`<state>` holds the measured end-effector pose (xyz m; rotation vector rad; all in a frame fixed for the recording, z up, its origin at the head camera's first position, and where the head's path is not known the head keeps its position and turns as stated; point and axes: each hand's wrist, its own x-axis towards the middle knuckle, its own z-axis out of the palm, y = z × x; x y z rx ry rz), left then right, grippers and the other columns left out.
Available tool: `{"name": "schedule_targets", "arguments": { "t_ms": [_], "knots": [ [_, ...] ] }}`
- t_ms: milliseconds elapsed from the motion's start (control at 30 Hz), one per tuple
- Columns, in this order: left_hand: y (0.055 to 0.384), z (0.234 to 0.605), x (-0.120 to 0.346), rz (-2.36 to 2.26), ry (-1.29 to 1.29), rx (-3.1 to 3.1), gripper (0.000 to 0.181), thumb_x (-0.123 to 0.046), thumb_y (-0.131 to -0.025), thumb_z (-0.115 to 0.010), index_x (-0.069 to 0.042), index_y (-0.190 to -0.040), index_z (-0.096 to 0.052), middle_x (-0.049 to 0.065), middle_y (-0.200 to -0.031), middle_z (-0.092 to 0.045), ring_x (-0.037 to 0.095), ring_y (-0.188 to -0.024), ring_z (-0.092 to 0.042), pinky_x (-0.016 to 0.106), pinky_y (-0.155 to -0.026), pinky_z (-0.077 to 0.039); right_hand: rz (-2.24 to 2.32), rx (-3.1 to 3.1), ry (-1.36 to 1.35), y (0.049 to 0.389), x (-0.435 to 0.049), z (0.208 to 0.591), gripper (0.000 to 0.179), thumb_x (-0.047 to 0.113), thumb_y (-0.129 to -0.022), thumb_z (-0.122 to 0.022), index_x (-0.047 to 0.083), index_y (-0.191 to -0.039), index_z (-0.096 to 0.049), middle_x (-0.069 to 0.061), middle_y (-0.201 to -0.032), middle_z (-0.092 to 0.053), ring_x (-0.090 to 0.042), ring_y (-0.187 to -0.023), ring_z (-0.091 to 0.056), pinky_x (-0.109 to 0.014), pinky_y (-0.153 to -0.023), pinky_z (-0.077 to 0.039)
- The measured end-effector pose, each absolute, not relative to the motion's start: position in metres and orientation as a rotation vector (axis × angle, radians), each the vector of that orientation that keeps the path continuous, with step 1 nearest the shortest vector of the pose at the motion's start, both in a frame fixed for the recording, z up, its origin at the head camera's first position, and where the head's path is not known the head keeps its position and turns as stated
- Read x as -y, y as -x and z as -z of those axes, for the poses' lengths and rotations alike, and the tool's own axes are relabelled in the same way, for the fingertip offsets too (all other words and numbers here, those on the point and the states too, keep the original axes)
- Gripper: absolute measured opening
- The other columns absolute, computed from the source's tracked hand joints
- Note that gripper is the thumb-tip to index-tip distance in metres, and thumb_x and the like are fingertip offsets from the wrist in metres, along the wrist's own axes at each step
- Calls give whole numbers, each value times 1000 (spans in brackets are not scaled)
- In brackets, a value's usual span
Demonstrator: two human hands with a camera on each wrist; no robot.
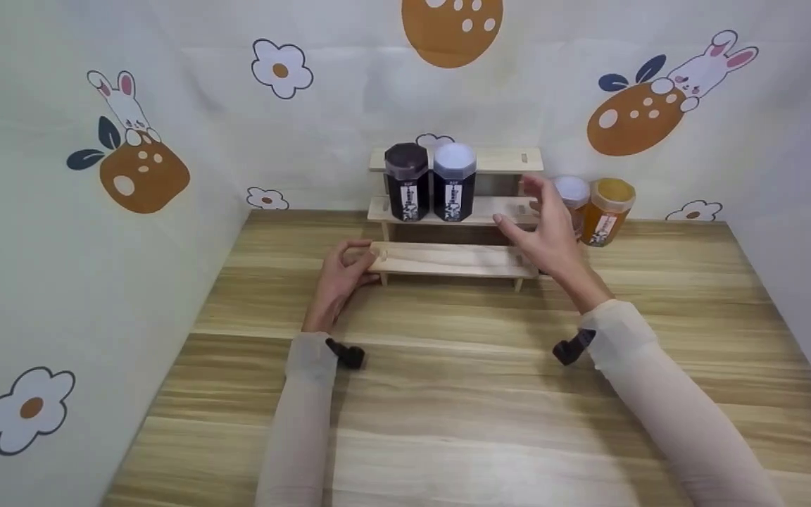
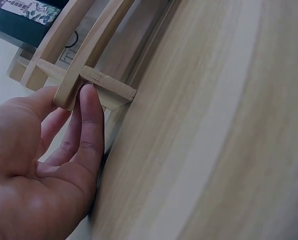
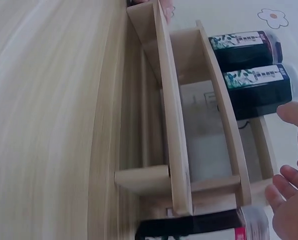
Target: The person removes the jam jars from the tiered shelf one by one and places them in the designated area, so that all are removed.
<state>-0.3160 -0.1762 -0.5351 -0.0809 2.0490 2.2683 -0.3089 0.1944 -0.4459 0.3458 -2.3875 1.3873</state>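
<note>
- Wooden rack (image 1: 455, 259), one, three tiers: centre of frame, standing on the surface (image 1: 434, 394).
- Dark jars (image 1: 408, 183), two: upright on the middle tier's left half, labels forward, seemingly for display.
- Left hand (image 1: 338, 280), one: thumb and fingers pinching the front tier's left end, presumably to steady it.
- Right hand (image 1: 552, 231), one: empty, thumb and fingers spread, near the middle tier's right end.
- Amber jar (image 1: 608, 213), one; partly hidden jar (image 1: 571, 190), one: right of rack, seemingly kept within reach.
</note>
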Motion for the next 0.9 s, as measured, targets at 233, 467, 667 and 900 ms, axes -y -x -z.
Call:
{"name": "schedule_targets", "arguments": {
  "t_ms": [233, 467, 667, 900],
  "knots": [
    [316, 532, 175, -2251, 104, -2053, 43, -18, -103, -77, -3, -141, -62, 10, -108, -75, 17, -91, -77, 32, -83, -70, -1488, 2357, -395, 320, -172, 445, 79, 25, -94, -87, 3, -157, -44, -20, -154, -54, -37, -144, -54, -49, -123, -51],
    [316, 532, 174, -2259, 90, -2054, 42, -17, -104, -77, -4, -141, -62, 14, -117, -73, 19, -96, -77, 34, -86, -70, -1585, 2370, -404, 325, -150, 443, 82, 25, -93, -88, 7, -159, -41, -17, -156, -52, -32, -145, -56, -47, -123, -52],
    [315, 533, 176, -2263, 82, -2047, 40, -14, -105, -74, -4, -141, -61, 15, -119, -74, 20, -96, -77, 36, -89, -70, -1543, 2431, -401, 328, -133, 441, 86, 24, -92, -88, 7, -160, -39, -17, -159, -51, -33, -145, -56, -46, -122, -53],
    [316, 534, 175, -2272, 48, -2076, 37, -11, -105, -73, -1, -139, -62, 15, -114, -77, 18, -90, -78, 34, -84, -70, -1434, 2515, -286, 331, -122, 443, 95, 33, -92, -88, 5, -164, -33, -19, -159, -52, -32, -147, -53, -49, -131, -40]
  ]
}}
